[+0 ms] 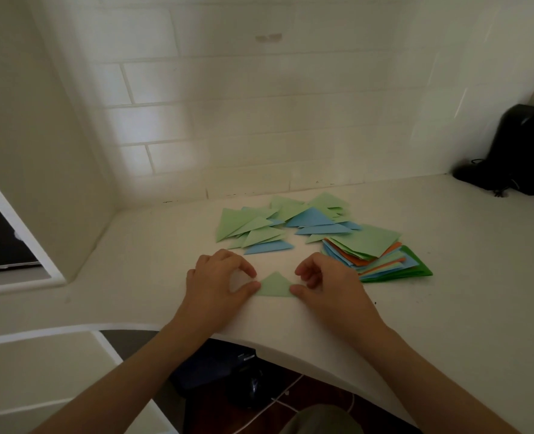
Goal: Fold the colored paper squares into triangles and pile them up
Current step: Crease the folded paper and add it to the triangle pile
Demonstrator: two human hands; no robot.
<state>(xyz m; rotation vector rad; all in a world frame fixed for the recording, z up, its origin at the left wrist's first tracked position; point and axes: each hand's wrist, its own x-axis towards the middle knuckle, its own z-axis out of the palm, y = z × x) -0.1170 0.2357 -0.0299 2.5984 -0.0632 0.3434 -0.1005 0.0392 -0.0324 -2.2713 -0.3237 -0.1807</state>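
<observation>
White counter (153, 277), both hands' (218, 277) grip pinching green triangle (275, 286) corners; no legible writing.

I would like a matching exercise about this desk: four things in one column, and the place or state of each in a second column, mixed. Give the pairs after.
Things
1. green triangle
2. stack of unfolded squares
3. folded triangles
4. black device

Places or states
A. far right corner of the desk, by the wall
B. scattered loosely near the tiled wall
C. held at its two ends by the left hand and right hand
D. right of the hands, mixed colours, a green sheet on top

Pairs: 1-C, 2-D, 3-B, 4-A
</observation>
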